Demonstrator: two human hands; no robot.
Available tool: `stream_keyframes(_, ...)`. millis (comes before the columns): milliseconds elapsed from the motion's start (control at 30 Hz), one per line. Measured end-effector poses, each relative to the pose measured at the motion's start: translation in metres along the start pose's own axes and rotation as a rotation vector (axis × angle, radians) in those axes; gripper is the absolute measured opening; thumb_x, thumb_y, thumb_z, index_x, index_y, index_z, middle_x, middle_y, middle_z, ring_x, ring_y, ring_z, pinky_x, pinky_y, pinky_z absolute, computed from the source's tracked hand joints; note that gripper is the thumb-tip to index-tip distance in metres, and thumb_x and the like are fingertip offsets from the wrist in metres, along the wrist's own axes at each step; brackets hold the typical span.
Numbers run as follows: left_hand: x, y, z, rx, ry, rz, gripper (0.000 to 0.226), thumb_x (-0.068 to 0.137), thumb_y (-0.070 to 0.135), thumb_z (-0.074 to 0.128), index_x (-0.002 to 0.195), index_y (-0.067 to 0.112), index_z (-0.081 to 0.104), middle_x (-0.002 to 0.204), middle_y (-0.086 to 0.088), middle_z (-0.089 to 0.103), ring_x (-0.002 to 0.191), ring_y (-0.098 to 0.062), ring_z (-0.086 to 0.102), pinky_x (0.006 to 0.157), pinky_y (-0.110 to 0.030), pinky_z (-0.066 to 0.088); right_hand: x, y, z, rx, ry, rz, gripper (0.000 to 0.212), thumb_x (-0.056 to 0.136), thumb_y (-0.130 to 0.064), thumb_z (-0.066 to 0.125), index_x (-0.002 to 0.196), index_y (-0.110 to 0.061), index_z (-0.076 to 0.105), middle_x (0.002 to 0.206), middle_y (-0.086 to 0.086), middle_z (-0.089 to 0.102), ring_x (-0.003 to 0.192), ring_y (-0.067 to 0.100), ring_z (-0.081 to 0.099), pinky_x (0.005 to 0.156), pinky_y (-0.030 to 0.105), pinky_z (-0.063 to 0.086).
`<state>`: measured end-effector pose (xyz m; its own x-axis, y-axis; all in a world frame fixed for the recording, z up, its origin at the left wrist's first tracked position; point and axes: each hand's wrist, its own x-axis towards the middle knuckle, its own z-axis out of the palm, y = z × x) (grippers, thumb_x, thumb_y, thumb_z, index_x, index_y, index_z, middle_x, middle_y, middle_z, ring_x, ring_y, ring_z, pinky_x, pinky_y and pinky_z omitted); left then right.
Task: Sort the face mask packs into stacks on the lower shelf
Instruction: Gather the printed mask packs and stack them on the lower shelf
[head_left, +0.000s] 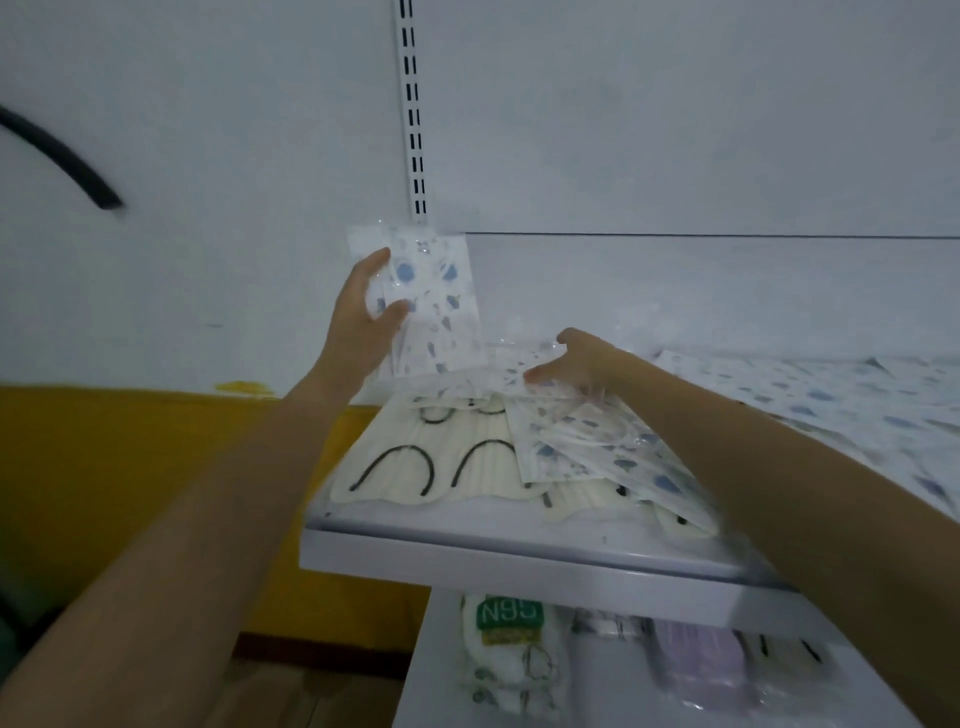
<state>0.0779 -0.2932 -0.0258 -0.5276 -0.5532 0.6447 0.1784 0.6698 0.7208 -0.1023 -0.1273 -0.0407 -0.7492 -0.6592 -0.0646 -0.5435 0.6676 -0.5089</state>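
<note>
From the head camera: left hand (363, 317) raised above the upper shelf (519, 566), gripping a blue-speckled mask pack (436, 291) upright, thumb across its front. Right hand (579, 364) lower, fingers down on the heap of blue-speckled packs (597, 447) on that shelf; holding one or merely touching, impossible to tell. Just left of the heap, cream masks with black ear loops (415, 467), flat near the shelf's front edge. Below, on the lower shelf (436, 670), an N95 pack (509, 618) and a lilac pack (696, 660), apart and blurred.
</note>
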Motion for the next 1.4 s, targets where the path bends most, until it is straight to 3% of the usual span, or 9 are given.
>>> stream_keyframes(100,-0.007,-0.012,-0.003,0.012,0.002,-0.027,0.046,0.091,0.002,0.056,0.134,0.004,0.043,0.129,0.001,0.043,0.119,-0.009,0.042,0.091,-0.003,0.035,-0.001,-0.001,-0.002,0.181,0.018,-0.059,0.076,0.081,-0.015,0.072,0.144,-0.013,0.029,0.141,0.013,0.043,0.118,0.031,0.051,0.089,0.034,0.048)
stream_keyframes(267,-0.009,-0.029,-0.002,0.053,-0.02,-0.116,0.041,0.091,0.006,0.057,0.131,0.011,0.05,0.134,-0.007,0.048,0.125,-0.023,0.045,0.108,-0.042,0.036,-0.008,0.0,-0.01,0.496,0.186,-0.25,0.047,0.082,0.014,0.051,0.116,-0.017,0.057,0.107,0.008,0.05,0.08,0.02,0.051,0.055,0.016,0.041)
stream_keyframes(500,-0.003,-0.014,0.002,-0.146,-0.04,-0.227,0.024,0.097,0.033,0.046,0.116,0.025,0.058,0.13,-0.002,0.054,0.123,-0.017,0.049,0.107,-0.033,0.036,-0.026,-0.038,-0.031,1.136,0.12,-0.435,0.042,0.088,0.014,0.045,0.115,-0.015,0.058,0.105,-0.003,0.06,0.091,0.015,0.061,0.073,0.021,0.053)
stream_keyframes(567,-0.001,-0.007,0.003,-0.265,-0.033,-0.259,0.024,0.094,0.043,0.05,0.108,0.028,0.062,0.125,0.002,0.057,0.12,-0.017,0.052,0.107,-0.036,0.038,-0.027,-0.054,-0.022,1.095,0.136,-0.454,0.042,0.087,0.015,0.046,0.116,-0.014,0.058,0.105,-0.003,0.059,0.089,0.015,0.061,0.074,0.022,0.054)
stream_keyframes(667,-0.003,-0.002,-0.001,-0.186,-0.023,-0.182,0.036,0.09,0.024,0.061,0.125,0.016,0.054,0.122,0.003,0.055,0.111,-0.011,0.054,0.086,-0.015,0.047,-0.026,-0.075,-0.002,0.992,0.175,-0.476,0.038,0.087,0.012,0.05,0.114,-0.013,0.058,0.105,0.001,0.057,0.082,0.013,0.06,0.072,0.02,0.054)
stream_keyframes(767,-0.004,-0.01,-0.019,-0.108,0.076,-0.168,0.049,0.086,0.01,0.064,0.132,0.011,0.047,0.124,-0.001,0.053,0.108,-0.012,0.054,0.083,-0.016,0.048,-0.017,-0.082,0.009,0.907,0.185,-0.434,0.032,0.089,-0.001,0.058,0.119,-0.012,0.055,0.099,0.004,0.054,0.08,0.014,0.057,0.074,0.025,0.052)
stream_keyframes(967,-0.015,-0.037,-0.065,-0.028,0.115,-0.153,0.062,0.088,0.002,0.06,0.141,0.014,0.032,0.144,-0.003,0.036,0.132,-0.017,0.036,0.111,-0.038,0.033,0.004,-0.063,0.035,-0.078,0.058,-0.033,0.076,0.084,-0.05,0.063,0.14,-0.009,0.032,0.144,0.013,0.038,0.133,0.033,0.033,0.109,0.039,0.029)
stream_keyframes(1200,-0.015,-0.048,-0.076,-0.057,0.086,-0.165,0.052,0.088,0.002,0.059,0.135,0.016,0.042,0.134,-0.005,0.044,0.124,-0.022,0.046,0.102,-0.045,0.044,0.01,-0.066,0.042,0.147,0.151,0.005,0.061,0.081,-0.008,0.067,0.135,-0.003,0.038,0.134,0.017,0.047,0.122,0.032,0.047,0.104,0.04,0.04)
stream_keyframes(1400,-0.014,-0.048,-0.069,-0.067,0.055,-0.189,0.045,0.089,0.001,0.058,0.13,0.013,0.047,0.132,-0.006,0.047,0.121,-0.022,0.049,0.101,-0.043,0.045,0.004,-0.053,0.03,0.256,0.32,-0.002,0.049,0.091,0.001,0.046,0.138,-0.009,0.037,0.134,0.017,0.046,0.117,0.031,0.05,0.081,0.026,0.039)
